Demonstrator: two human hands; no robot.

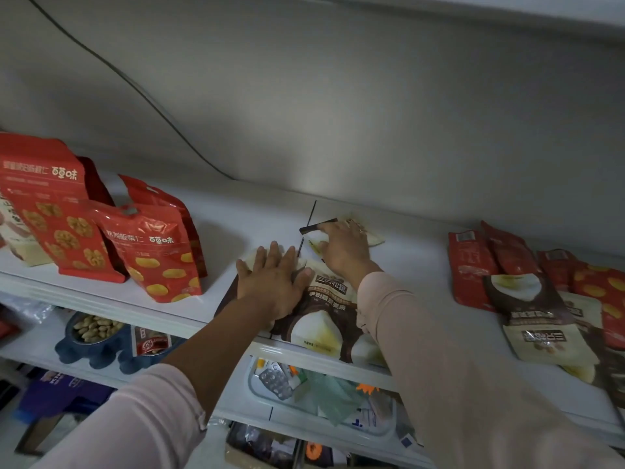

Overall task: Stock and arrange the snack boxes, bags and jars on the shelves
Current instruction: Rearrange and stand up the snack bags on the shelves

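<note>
Left hand (270, 282) lies flat, fingers spread, on a brown bag (324, 314). Right hand (345, 252) curls round a pale bag (373, 237) behind it. White shelf (236, 225), grey wall (372, 113).

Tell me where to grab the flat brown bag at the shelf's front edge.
I'd pinch the brown bag by its near end, coming from the front: it lies flat, and only that end juts past the shelf lip.
</note>
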